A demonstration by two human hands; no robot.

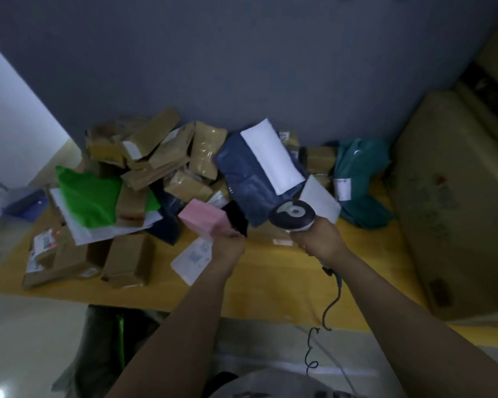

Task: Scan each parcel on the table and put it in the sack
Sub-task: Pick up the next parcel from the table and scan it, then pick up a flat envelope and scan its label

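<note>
My left hand point(227, 245) grips a pink parcel point(204, 218) by its near edge and holds it just above the yellow table point(270, 282). My right hand point(319, 239) holds a dark handheld scanner point(292, 215) to the right of the pink parcel, its head turned toward the parcels. A coiled cable point(328, 311) hangs from the scanner. Behind them a heap of parcels covers the table: brown taped boxes point(161, 150), a green bag point(89, 193), a dark blue bag point(250, 179) with a white label, a teal bag point(360, 179). A dark sack point(104, 349) stands open on the floor, lower left.
A white labelled envelope point(193, 259) lies under my left wrist. Two brown boxes point(98, 259) sit at the table's front left. A large cardboard box point(454, 196) stands at the right. A grey wall rises behind the table.
</note>
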